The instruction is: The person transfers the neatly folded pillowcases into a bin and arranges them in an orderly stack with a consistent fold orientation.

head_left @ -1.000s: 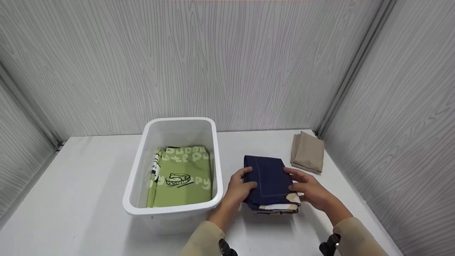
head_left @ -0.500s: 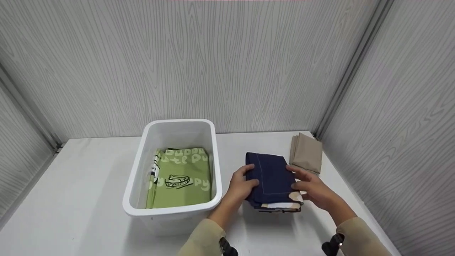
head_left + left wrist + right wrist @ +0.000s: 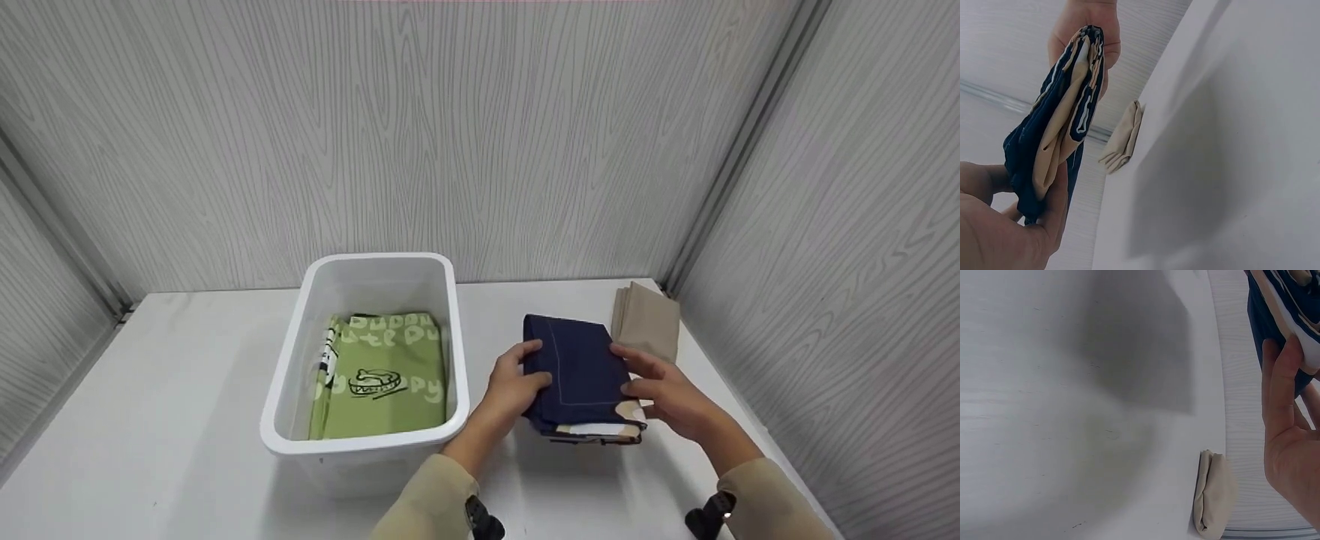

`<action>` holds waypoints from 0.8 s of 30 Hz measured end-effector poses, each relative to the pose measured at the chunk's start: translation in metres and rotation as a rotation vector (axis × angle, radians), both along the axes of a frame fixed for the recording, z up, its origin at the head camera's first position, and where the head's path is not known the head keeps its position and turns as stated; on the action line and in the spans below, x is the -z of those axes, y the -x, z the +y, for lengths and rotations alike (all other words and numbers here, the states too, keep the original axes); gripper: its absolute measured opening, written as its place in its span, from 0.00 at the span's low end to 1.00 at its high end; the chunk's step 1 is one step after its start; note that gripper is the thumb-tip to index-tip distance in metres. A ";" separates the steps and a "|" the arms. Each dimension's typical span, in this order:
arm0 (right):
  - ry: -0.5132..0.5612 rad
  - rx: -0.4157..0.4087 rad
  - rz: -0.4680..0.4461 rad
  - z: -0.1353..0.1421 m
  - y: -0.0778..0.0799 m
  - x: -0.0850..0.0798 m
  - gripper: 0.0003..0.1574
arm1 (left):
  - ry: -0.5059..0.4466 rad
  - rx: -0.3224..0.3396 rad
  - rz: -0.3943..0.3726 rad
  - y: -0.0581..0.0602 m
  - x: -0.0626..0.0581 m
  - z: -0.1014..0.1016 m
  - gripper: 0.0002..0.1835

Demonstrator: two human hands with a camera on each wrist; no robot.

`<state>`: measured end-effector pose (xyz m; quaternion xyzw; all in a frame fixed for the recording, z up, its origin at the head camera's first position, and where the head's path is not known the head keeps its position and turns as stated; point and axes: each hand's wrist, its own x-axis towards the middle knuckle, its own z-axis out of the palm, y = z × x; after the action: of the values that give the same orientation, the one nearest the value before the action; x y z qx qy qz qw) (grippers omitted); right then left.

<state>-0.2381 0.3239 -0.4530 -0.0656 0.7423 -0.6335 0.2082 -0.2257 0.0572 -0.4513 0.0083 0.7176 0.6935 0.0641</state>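
Between my two hands is a folded navy cloth [image 3: 583, 367] with tan and white patches at its near edge. In the left wrist view its many stacked layers [image 3: 1064, 121] show end-on, lifted above the table. My left hand [image 3: 514, 386] grips the left side, thumb on top and fingers beneath. My right hand [image 3: 667, 390] grips the opposite side the same way; in the right wrist view its fingers [image 3: 1282, 382] press against the underside. Behind the right hand lies a folded beige cloth [image 3: 651, 321], partly covered by the fingers in the head view.
A white plastic bin [image 3: 271, 405] stands left of the hands, with a folded green printed cloth [image 3: 386, 405] inside. All this is on a white table [image 3: 187, 375], bounded by grey wood-grain panels [image 3: 480, 135] behind and at the sides.
Both hands have raised the navy cloth and shifted it slightly to the right and away. It now overlaps nearer the beige cloth in the head view. The bin stays put.
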 end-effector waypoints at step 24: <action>0.031 0.022 0.014 0.004 -0.001 -0.021 0.46 | 0.053 -0.001 0.059 -0.009 -0.029 0.004 0.32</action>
<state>-0.2367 0.3275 -0.4316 -0.0652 0.7345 -0.6467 0.1950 -0.2165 0.0609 -0.4222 0.0264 0.7373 0.6737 0.0427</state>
